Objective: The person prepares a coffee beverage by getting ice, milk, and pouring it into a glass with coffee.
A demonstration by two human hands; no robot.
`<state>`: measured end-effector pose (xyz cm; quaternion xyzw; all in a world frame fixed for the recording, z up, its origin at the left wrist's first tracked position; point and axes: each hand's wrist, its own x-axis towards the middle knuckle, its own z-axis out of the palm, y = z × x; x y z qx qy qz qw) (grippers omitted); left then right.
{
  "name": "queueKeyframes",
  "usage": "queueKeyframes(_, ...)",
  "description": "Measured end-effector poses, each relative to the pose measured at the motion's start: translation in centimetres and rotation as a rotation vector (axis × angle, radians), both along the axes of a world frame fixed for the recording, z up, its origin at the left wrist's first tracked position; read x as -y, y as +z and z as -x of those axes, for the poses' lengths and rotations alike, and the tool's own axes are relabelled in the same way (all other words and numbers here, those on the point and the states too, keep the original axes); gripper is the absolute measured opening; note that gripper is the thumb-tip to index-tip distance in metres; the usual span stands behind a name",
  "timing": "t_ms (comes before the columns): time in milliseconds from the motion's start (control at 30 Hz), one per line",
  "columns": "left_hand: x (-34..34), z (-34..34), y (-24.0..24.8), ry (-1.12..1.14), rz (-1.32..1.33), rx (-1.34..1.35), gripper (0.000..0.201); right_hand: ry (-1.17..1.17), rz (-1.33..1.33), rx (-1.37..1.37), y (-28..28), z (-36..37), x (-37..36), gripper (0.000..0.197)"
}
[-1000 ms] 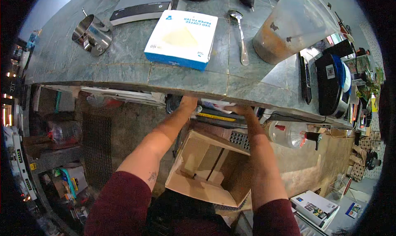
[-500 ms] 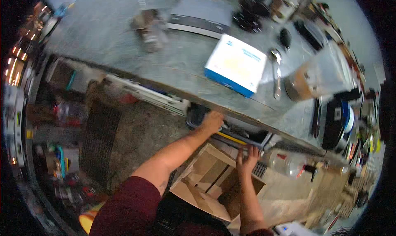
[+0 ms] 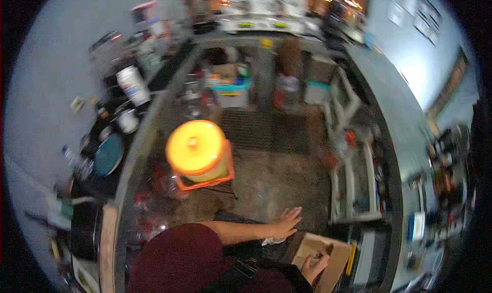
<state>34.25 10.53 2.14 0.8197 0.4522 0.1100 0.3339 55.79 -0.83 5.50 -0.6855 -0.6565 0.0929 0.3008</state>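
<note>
The bare left grip [image 3: 287, 224] has its fingers spread, with nothing seen in it. The bare right grip [image 3: 315, 266] has bent fingers; blur hides whether it holds anything. The open, brown cardboard box [image 3: 336, 256] sits below and right of the left grip, and the right grip is over its mouth. The box looks light and a bit stiff, not slippery, but its thin flaps could bend, so its side walls seem best to hold. A small white thing [image 3: 272, 241] shows just below the left grip. Farther off, up and left of both grips, stands a round yellow tub with an orange rim [image 3: 197, 148].
</note>
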Motion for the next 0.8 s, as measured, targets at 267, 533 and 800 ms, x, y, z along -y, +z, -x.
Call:
queueKeyframes(267, 12.8, 28.7, 10.0, 0.879, -0.34, 0.059, 0.056, 0.744, 0.075, -0.218, 9.1, 22.6, -6.7, 0.043)
queueKeyframes(533, 22.0, 40.7, 13.3, 1.168, -0.361, 0.157, 0.053, 1.246, 0.02, -0.39, 20.5, 52.7, -13.2, 0.045)
queueKeyframes(800, 25.3, 50.6, 18.0, 1.251, -0.492, 0.301, 0.043, 1.203, -0.169, -0.532, 25.1, 83.3, -20.4, 0.045)
